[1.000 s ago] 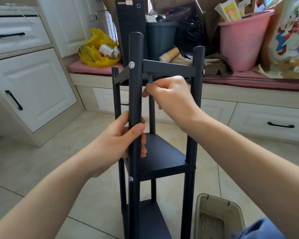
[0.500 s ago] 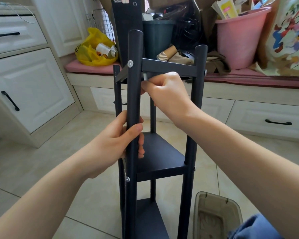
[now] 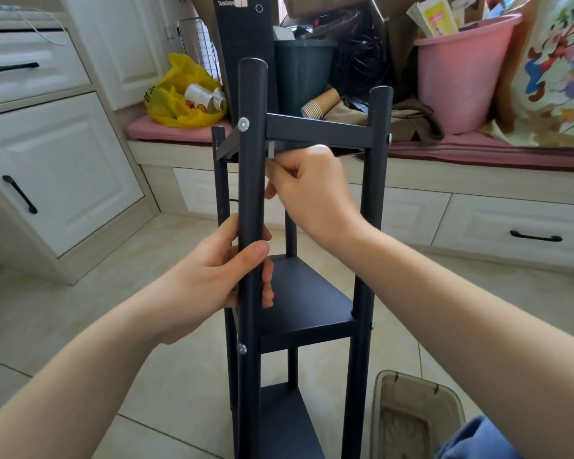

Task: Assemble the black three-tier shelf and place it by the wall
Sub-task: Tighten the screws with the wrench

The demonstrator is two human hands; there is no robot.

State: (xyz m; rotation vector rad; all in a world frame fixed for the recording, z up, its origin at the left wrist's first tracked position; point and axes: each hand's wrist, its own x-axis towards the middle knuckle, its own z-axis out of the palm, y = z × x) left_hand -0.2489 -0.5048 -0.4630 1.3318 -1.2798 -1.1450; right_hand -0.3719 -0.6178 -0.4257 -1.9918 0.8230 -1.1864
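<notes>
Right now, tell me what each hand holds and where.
Left hand grips the shelf's nearest post above the middle tier. Right hand pinches a small silvery tool by its lower end.

1 shelf (image 3: pixel 251 180) w/ 3 tiers (image 3: pixel 307 293), 4 posts (image 3: pixel 376 180); 2 hands (image 3: pixel 206 279) (image 3: pixel 312 190); 1 tool (image 3: pixel 271 151).

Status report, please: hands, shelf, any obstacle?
Left hand grips front post. Right hand pinches grey tool under top tier. Shelf upright. Plastic box near its foot.

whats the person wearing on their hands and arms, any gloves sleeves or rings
Nothing shows. The left hand and the right hand are bare, with no gloves, rings, watch or bracelet. No sleeve is in view on either arm up to the frame's edge.
</notes>
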